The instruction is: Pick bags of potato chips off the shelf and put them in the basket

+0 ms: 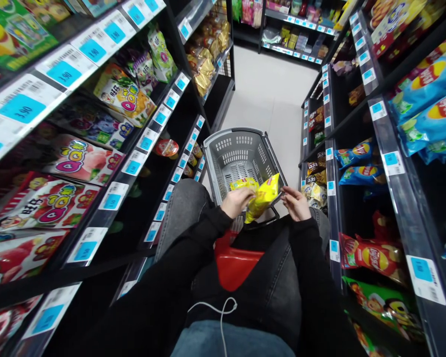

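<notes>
A bright yellow snack bag (260,199) is pinched along its left side by my left hand (239,201), tilted over the near end of a grey shopping basket (241,135). Just right of the bag, my right hand (296,203) has loosely bent fingers that look apart; I see nothing held in them. Those fingertips are close to the bag's right edge and the basket's dark handle. Inside the basket, a second yellow bag (243,183) lies at the near end, partly hidden by my left hand and the first bag.
Shelves with gummy candy bags (87,158) line the left, and chip bags (371,255) fill shelves on the right. Pale floor (271,94) runs ahead to a back shelf (295,49). Below my hands, a red plastic piece (234,265) shows between my legs. A white cord (223,312) hangs nearby.
</notes>
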The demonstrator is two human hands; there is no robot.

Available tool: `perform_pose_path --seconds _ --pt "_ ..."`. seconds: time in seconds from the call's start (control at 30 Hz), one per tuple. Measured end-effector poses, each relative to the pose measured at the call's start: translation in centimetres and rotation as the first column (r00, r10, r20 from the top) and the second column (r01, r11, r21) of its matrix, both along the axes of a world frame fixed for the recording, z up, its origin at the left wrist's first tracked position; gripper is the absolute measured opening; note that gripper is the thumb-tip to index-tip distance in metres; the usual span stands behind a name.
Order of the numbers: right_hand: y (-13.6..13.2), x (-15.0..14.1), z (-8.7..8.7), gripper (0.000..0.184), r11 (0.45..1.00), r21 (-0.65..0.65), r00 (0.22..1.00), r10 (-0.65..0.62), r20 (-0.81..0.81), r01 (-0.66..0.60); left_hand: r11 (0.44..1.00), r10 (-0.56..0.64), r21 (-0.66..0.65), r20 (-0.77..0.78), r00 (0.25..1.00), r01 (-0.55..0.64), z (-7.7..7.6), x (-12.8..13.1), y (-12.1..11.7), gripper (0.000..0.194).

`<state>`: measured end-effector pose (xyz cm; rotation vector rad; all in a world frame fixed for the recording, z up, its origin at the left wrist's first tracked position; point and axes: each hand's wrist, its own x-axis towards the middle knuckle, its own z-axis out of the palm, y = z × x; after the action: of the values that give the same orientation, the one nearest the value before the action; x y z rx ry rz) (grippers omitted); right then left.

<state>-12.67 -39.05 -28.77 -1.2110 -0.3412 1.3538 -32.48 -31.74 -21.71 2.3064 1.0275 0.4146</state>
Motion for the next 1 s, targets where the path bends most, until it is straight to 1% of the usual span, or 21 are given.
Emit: perform_pose_path --seconds 0.1,0.17,0.2,0.3,0.37,0.47,0.53,0.6,0.67,0.73,0.8,0.87,0.9,1.0 --pt "0.8 -2.0 -0.1 0.044 0.988 -0.11 0.988 0.12 0.099 -0.109 0.989 0.12 -0.075 -0.069 0.99 -0.126 -2.8 0.8 -0.4 0.014" --pt "1.3 -2.6 -0.3 0.04 0.978 -0.177 0.975 0.141 0.17 -0.111 0.969 0.194 -0.128 -0.119 0.974 -0.209 -4.4 0.9 0.0 0.012" --pt "1.5 -2.6 -0.4 0.039 0.975 -0.202 0.97 0.136 0.203 -0.094 0.96 0.21 -0.161 -0.138 0.968 -0.231 -4.9 0.8 0.2 0.013" --pt "1.5 -1.8 -0.8 0.038 0.963 -0.266 0.934 0.129 0.333 -0.038 0.931 0.186 -0.283 -0.172 0.967 -0.229 -6.2 0.6 0.2 0.031" --pt "1.2 -1.1 -1.2 0.043 0.955 -0.296 0.909 0.143 0.391 -0.023 0.907 0.16 -0.363 -0.177 0.971 -0.216 -7.2 0.6 -0.6 0.041" --pt "0.9 -0.3 -2.0 0.056 0.935 -0.347 0.906 0.212 0.365 -0.078 0.86 0.162 -0.456 -0.179 0.97 -0.228 -8.7 0.9 -1.9 0.054" --pt "0.6 0.2 -2.4 0.063 0.919 -0.366 0.92 0.261 0.292 -0.144 0.829 0.183 -0.502 -0.175 0.968 -0.247 -9.6 1.2 -2.4 0.063" --pt "0.2 0.8 -2.4 0.071 0.915 -0.352 0.937 0.282 0.205 -0.198 0.807 0.201 -0.535 -0.151 0.968 -0.251 -9.9 1.4 -2.4 0.068" --pt "-0.2 1.7 -2.0 0.076 0.921 -0.314 0.95 0.282 0.132 -0.229 0.804 0.217 -0.546 -0.099 0.971 -0.235 -9.5 1.6 -1.9 0.068" --pt "-0.8 2.6 -1.2 0.076 0.944 -0.235 0.968 0.247 0.045 -0.23 0.824 0.232 -0.527 -0.022 0.972 -0.208 -8.4 1.7 -0.9 0.064" --pt "-1.2 3.3 -0.4 0.072 0.973 -0.11 0.976 0.192 -0.1 -0.202 0.857 0.247 -0.479 0.062 0.967 -0.189 -6.8 1.6 0.2 0.057" --pt "-1.5 3.6 0.4 0.068 0.986 0.006 0.953 0.163 -0.256 -0.167 0.893 0.265 -0.406 0.131 0.955 -0.192 -5.1 1.4 1.1 0.048" --pt "-1.6 3.6 0.7 0.068 0.987 0.043 0.938 0.162 -0.308 -0.157 0.91 0.272 -0.363 0.158 0.949 -0.201 -4.2 1.2 1.4 0.044" --pt "-1.6 3.4 1.4 0.068 0.98 0.102 0.917 0.196 -0.348 -0.171 0.95 0.264 -0.225 0.21 0.941 -0.216 -1.8 0.6 1.9 0.037"
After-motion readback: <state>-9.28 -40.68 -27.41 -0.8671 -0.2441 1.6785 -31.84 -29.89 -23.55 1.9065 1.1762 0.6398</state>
